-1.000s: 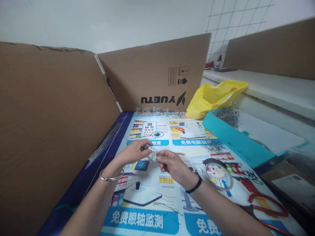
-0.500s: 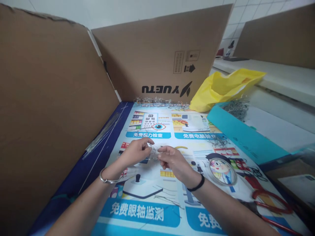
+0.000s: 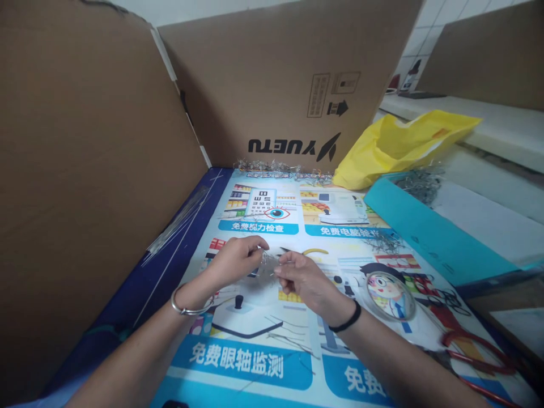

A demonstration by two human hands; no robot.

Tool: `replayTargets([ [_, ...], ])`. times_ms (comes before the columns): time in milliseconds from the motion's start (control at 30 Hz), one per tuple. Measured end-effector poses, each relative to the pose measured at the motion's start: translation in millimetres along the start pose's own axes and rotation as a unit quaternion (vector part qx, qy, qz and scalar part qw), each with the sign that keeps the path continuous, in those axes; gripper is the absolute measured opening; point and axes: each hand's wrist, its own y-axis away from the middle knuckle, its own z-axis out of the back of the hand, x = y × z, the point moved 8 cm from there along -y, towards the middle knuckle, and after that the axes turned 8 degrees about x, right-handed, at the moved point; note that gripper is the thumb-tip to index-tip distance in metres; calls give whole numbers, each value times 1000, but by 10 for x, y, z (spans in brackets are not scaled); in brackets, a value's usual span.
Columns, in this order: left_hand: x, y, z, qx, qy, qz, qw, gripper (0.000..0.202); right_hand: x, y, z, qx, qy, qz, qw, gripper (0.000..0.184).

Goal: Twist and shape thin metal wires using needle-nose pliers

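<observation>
Over the printed mat [image 3: 263, 311], my left hand [image 3: 236, 262] is closed in a pinch on a small tangle of thin silvery wire [image 3: 267, 262]. My right hand [image 3: 302, 277] pinches the other side of that wire, fingertips close to the left ones. The exact shape of the wire piece is too fine to make out. Just behind my right hand lies a tool with a curved yellow handle [image 3: 317, 251], probably pliers, partly hidden. Several loose wire strands [image 3: 293, 334] lie on the mat in front of my wrists.
Cardboard panels [image 3: 272, 85] stand at the left and back. Wire bits [image 3: 272, 165] line the back edge, with another small pile [image 3: 385, 242] at right. A yellow bag [image 3: 395, 150], a teal box [image 3: 437, 232], a tape roll [image 3: 389, 294] and red-handled scissors [image 3: 480, 351] are at right. Straight wires [image 3: 176, 224] lie left.
The view has tilted slightly, shifting the surroundings. Both hands keep their pinch on the wire, with only slight finger movement. More of the yellow-handled tool shows behind my right hand.
</observation>
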Motion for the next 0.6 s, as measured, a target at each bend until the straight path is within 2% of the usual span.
replayTargets([
  [200, 48, -9, -70, 40, 118, 3, 992, 19, -17, 7, 36, -1, -1, -2, 1000, 33],
  [400, 83, -24, -218, 121, 279, -16, 953, 15, -42, -14, 84, -1, -6, 5, 1000, 30],
  [500, 70, -8, -244, 148, 313, -19, 938, 16, -31, 0, 89, -6, -5, 6, 1000, 30],
  [600, 66, 13, -249, 163, 305, -12, 938, 19, -22, 28, 89, -16, -9, 3, 1000, 32],
])
